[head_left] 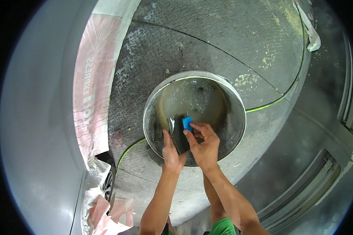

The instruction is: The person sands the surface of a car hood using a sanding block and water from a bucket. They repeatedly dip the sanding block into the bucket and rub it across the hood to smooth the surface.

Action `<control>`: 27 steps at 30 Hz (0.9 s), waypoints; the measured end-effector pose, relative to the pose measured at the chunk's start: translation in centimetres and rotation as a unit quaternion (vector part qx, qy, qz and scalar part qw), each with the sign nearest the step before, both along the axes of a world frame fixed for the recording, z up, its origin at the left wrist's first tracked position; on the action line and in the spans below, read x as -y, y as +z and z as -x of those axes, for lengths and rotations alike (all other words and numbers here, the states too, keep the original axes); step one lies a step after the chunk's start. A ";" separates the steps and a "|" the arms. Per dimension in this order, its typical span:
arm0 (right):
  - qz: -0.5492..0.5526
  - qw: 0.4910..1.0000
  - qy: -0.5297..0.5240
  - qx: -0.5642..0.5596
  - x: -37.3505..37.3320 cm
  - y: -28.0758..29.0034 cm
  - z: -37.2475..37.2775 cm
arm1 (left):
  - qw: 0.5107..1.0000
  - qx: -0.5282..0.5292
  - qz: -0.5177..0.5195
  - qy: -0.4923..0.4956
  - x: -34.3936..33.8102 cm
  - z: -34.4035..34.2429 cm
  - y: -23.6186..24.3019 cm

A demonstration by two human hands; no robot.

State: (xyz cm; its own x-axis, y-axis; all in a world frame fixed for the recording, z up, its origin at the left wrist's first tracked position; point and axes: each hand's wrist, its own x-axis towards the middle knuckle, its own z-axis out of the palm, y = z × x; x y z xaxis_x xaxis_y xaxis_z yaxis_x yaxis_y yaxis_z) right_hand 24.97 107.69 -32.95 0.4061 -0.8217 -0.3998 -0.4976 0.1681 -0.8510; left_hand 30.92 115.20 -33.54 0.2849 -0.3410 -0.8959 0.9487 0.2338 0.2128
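Observation:
A round bucket [148, 103] of murky water, with foam on its surface, stands on the floor before me. Over its near side my left hand [172, 156] grips a dark, wet-looking sheet [177, 139] that resembles sandpaper. My right hand [204, 144] pinches a small blue block [187, 123] between thumb and fingers. The block lies against the upper right part of the sheet. Where the sheet passes behind my right hand, its edge is hidden.
A grey car panel [43, 98] fills the left, edged with pink-and-white masking paper [96, 78]. Crumpled film [96, 176] hangs near a wheel [109, 178]. A green hose [264, 105] crosses the rough concrete floor [204, 35]. Another grey vehicle body [294, 156] stands at the right.

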 end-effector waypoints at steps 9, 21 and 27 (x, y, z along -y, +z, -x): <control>0.209 0.966 0.134 -0.077 -0.3 -0.2 0.0 | 0.996 0.029 0.079 -0.016 -1.4 1.6 -3.2; 0.082 0.940 0.192 -0.270 4.9 -16.8 -1.7 | 0.962 0.206 0.029 -0.178 -3.6 1.6 -7.7; 0.074 0.857 0.316 -0.400 -0.8 -30.2 8.8 | 0.930 0.198 -0.014 -0.311 -14.9 -2.0 7.9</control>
